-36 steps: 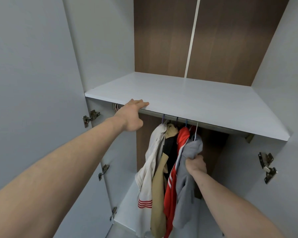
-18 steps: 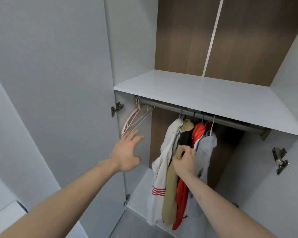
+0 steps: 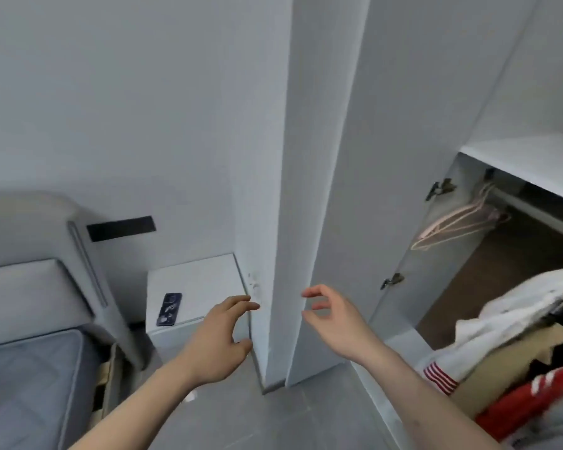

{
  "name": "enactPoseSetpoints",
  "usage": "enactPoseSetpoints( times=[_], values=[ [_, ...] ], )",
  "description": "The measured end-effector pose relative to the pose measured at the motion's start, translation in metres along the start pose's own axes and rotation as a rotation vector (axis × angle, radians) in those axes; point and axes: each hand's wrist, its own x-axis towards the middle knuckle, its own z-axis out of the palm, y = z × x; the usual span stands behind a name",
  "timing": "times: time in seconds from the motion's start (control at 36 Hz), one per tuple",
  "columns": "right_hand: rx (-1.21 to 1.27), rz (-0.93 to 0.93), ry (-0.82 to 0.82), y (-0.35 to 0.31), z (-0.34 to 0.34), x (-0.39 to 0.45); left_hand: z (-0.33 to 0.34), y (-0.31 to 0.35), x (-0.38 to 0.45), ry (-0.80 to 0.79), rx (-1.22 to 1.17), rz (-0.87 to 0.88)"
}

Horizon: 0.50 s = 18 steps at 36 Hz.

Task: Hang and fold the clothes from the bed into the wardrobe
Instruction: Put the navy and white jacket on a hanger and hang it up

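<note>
Now left hand (image 3: 220, 342), right hand (image 3: 333, 323) loosely curled, empty; no readable writing.

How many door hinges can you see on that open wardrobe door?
2. The upper hinge sits just below the shelf, beside the empty pink hangers. The lower hinge is further down the same door edge. Others lower down may be hidden.

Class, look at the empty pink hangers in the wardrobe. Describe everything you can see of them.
The thin pale pink clothes hangers form a small bunch, apparently slim wire or plastic. They hang from the left end of the grey metal rail under the white wardrobe shelf, beside the open door's hinges. They tilt sideways, carry no clothes, and neither hand touches them. Motion blur hides their exact number.
</note>
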Motion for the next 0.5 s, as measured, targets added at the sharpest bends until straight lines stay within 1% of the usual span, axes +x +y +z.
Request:
enactPoseSetpoints(
  times=[0.11,0.25,0.5],
  values=[
    [0.000,-0.132,-0.204,-0.042,0.058,0.014,-0.027,-0.045,-0.066,0.126,-0.041,-0.218],
    [-0.047,-0.303,-0.483,-0.093,0.129,0.021,-0.046,-0.077,-0.153,0.296,-0.047,-0.483],
    [-0.106,-0.635,-0.886,-0.145,0.260,-0.023,-0.032,-0.086,-0.324,0.617,-0.089,-0.937]
  ],
)
